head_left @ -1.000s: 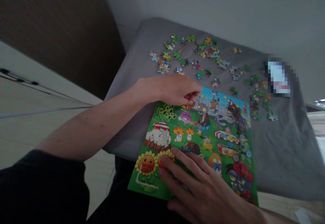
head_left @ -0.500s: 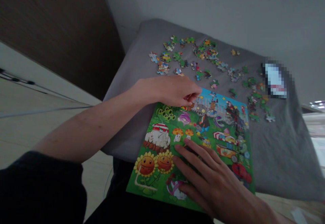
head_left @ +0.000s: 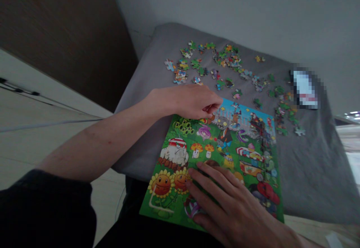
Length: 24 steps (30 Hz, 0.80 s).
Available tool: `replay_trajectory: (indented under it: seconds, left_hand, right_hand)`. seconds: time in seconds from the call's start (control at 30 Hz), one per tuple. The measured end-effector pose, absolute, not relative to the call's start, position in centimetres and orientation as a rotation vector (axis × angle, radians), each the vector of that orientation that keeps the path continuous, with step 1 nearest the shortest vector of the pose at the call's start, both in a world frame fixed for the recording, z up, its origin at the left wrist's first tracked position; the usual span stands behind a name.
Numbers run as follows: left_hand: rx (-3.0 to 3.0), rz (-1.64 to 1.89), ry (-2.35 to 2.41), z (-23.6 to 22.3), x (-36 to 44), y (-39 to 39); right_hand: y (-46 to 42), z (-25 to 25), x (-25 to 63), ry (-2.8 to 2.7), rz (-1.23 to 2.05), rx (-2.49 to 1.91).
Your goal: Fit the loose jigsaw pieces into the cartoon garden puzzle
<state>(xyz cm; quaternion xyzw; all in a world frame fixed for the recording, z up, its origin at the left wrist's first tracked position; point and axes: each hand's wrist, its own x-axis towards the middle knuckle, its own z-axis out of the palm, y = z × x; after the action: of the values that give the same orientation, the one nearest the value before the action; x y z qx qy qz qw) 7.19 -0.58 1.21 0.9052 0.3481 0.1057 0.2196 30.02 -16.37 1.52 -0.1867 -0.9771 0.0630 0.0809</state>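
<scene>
A colourful cartoon puzzle board [head_left: 202, 165] with sunflowers, mushrooms and zombies lies at the front of the grey cloth, its near edge over my lap. My left hand [head_left: 197, 101] rests at its far left edge, fingers curled under into a closed grip. Whatever those fingers hold, if anything, is hidden beneath the hand. Across the lower middle of the board my right hand [head_left: 227, 199] lies flat with fingers spread, covering part of the picture. Beyond the board, loose jigsaw pieces [head_left: 180, 76] are scattered, the closest ones just past my left hand.
More jigsaw pieces [head_left: 281, 111] lie to the right of the board. A phone [head_left: 305, 88], blurred out, rests at the far right of the grey cloth [head_left: 306, 165]. A pale wall [head_left: 239, 11] stands behind. At left, a cable [head_left: 56, 125] runs above the floor.
My right hand has slid slightly toward me and to the left over the board, uncovering a bit more of its middle. My left hand stays at the far edge.
</scene>
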Motion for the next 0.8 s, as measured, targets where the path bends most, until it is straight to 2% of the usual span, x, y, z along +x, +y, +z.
replay_trajectory:
  seconds: [0.8]
  left_hand:
    - [2.502,0.302,0.971,1.35,7.26,-0.64]
  right_hand:
    - [-16.57,1.31,30.15,-2.968,0.133,-0.490]
